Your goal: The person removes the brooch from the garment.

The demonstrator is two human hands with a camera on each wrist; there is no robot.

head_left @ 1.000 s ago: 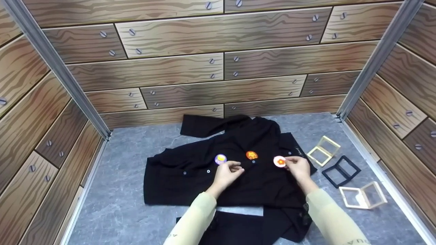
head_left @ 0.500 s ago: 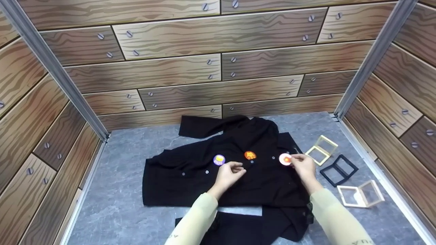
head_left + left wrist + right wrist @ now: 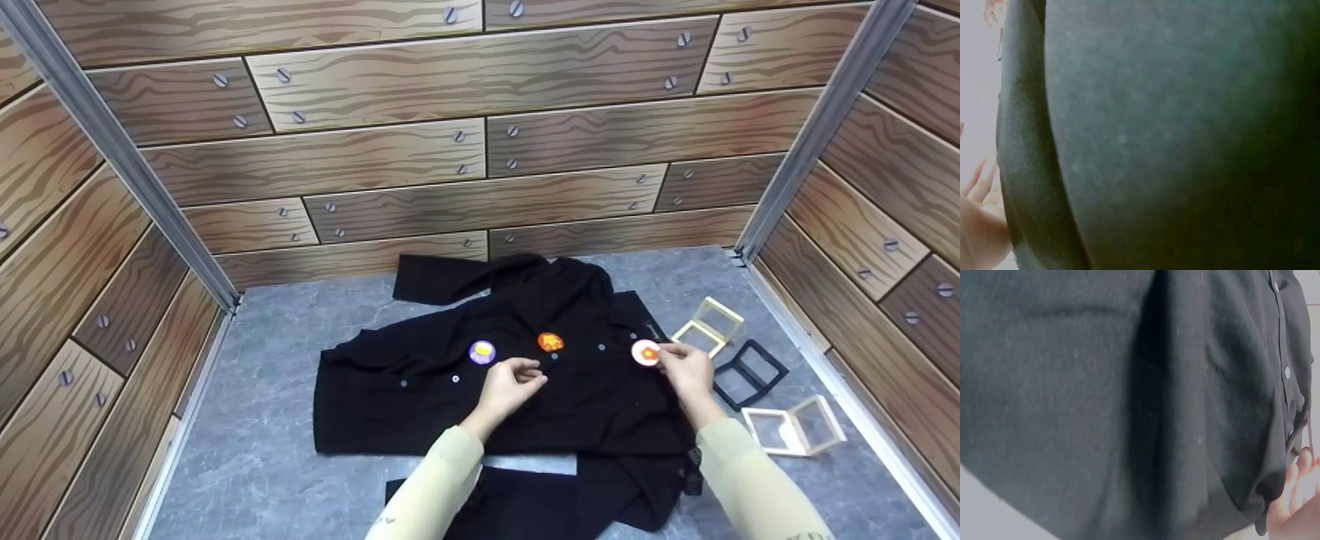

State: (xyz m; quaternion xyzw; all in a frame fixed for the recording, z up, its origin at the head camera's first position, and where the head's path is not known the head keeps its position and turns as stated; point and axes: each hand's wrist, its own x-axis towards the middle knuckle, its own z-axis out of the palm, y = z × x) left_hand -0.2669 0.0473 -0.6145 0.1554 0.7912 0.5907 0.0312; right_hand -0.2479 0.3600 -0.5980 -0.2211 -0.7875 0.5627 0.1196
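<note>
We're watching the right hand point(image 3: 688, 374) pinching a round white red-flowered badge point(image 3: 643, 352); the left hand point(image 3: 508, 387) is hanging loosely curled, empty, over a black cloth shirt point(image 3: 390, 420).

The shirt point(image 3: 390, 420) lies across the table point(image 3: 247, 420) before you, with the back wall point(image 3: 420, 150) behind it. One sleeve point(image 3: 442, 277) stretches left along the shirt's far side. On the shirt, the left badge point(image 3: 482, 351) sits just beyond your left hand point(image 3: 511, 386); the middle badge point(image 3: 550, 342) lies to its right, slightly farther back. The right badge point(image 3: 645, 352) is in your right hand point(image 3: 688, 371), at the shirt's right end. Right of the shirt stand the back case point(image 3: 709, 330), middle case point(image 3: 751, 374) and front case point(image 3: 798, 435).
</note>
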